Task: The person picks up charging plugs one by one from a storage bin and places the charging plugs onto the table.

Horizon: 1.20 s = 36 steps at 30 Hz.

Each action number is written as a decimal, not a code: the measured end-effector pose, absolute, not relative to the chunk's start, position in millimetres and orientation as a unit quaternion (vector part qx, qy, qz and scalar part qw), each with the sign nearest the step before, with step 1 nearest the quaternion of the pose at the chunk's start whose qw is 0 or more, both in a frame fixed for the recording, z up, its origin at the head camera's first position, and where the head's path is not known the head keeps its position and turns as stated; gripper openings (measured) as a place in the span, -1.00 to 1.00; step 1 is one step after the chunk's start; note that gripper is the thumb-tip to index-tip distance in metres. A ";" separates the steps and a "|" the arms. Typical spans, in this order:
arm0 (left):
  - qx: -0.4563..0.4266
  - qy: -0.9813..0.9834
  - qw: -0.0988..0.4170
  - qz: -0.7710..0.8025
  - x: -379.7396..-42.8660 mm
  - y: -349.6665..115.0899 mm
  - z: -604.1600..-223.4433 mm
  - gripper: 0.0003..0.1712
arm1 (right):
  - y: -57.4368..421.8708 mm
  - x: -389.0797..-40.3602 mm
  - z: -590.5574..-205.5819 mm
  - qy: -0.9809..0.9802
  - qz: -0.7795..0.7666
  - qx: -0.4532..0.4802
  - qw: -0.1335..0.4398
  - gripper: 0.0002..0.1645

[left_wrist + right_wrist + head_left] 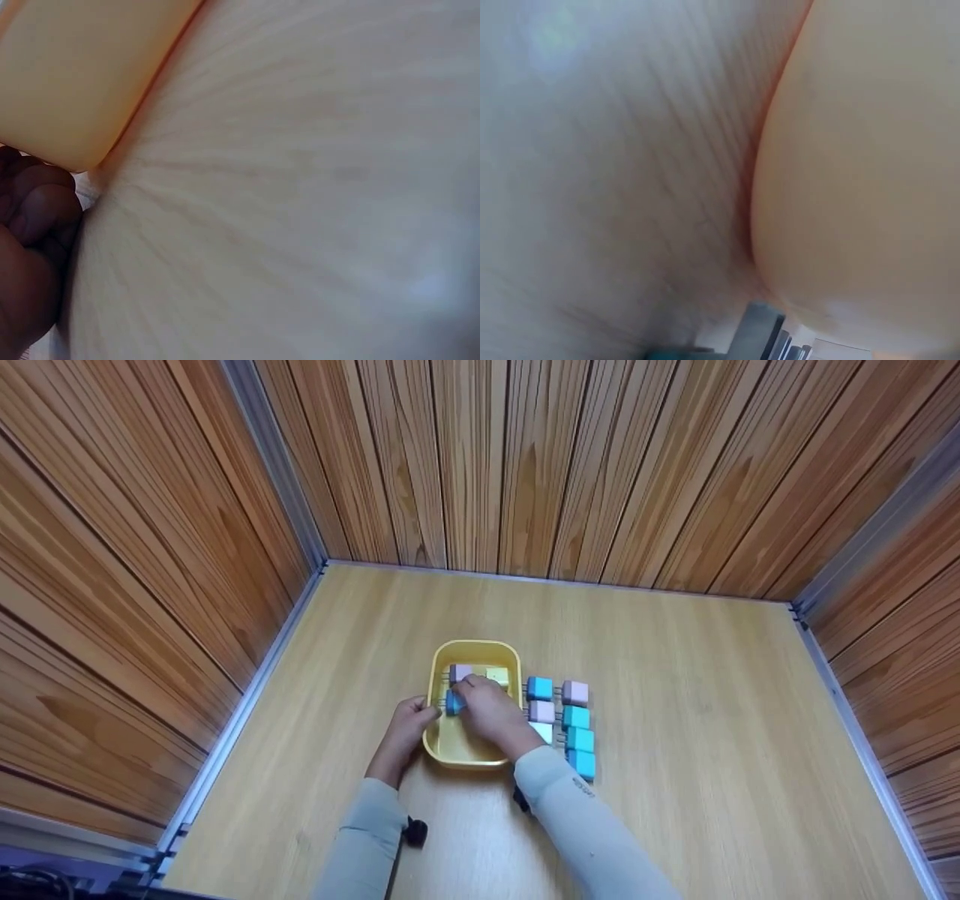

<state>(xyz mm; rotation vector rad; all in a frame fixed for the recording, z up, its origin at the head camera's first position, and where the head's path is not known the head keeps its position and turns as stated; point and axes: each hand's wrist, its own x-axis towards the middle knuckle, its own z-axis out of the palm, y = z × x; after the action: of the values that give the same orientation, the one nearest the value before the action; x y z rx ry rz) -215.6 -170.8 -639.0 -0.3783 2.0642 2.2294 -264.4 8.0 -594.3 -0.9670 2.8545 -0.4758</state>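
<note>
A yellow plastic bin point(469, 759) sits on the wooden table. My left hand point(409, 727) grips its left rim, thumb over the edge; in the left wrist view curled fingers point(45, 202) lie beside the bin wall point(82, 75). Reaching into the bin, my right hand point(491, 712) pinches a blue plug adapter point(454, 703) whose metal prongs point left. A lilac plug adapter point(460, 673) and a pale yellow one point(496, 676) lie in the bin's far part. The right wrist view shows the bin's outer wall point(855, 172) but not the hand.
Just right of the bin stand two columns of plug adapters, including a blue one point(539, 688), a lilac one point(575, 692) and a teal one point(580, 739). The right forearm passes close by the nearest ones. Wood-panelled walls point(525, 472) enclose the table point(712, 735).
</note>
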 end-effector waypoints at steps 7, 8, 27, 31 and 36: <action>-0.124 0.674 0.033 0.728 -216.6 -169.7 -640.4 -0.92 | 10.3 -265.1 -591.2 0.932 -0.196 -0.303 0.041 -0.49; -0.123 0.674 0.033 0.727 -216.9 -169.4 -640.9 -0.92 | 11.1 -264.9 -590.3 0.932 -0.200 -0.301 0.039 -0.48; -0.138 0.673 0.049 0.725 -216.9 -172.9 -638.7 -0.81 | 27.5 -256.1 -560.4 0.929 -0.237 -0.278 0.063 -0.48; -0.139 0.671 0.045 0.727 -217.7 -171.7 -638.8 -0.88 | 32.1 -253.6 -555.6 0.927 -0.244 -0.277 0.064 -0.47; -0.138 0.666 0.040 0.731 -217.7 -170.5 -639.8 -0.83 | 38.7 -250.8 -558.3 0.923 -0.256 -0.281 0.052 -0.43</action>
<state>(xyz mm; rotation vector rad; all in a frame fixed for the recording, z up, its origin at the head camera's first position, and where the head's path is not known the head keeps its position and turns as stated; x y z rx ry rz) -217.7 -170.5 -639.8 -0.4242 2.0413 2.2406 -250.8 38.7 -558.3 -0.8561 2.8093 -0.7775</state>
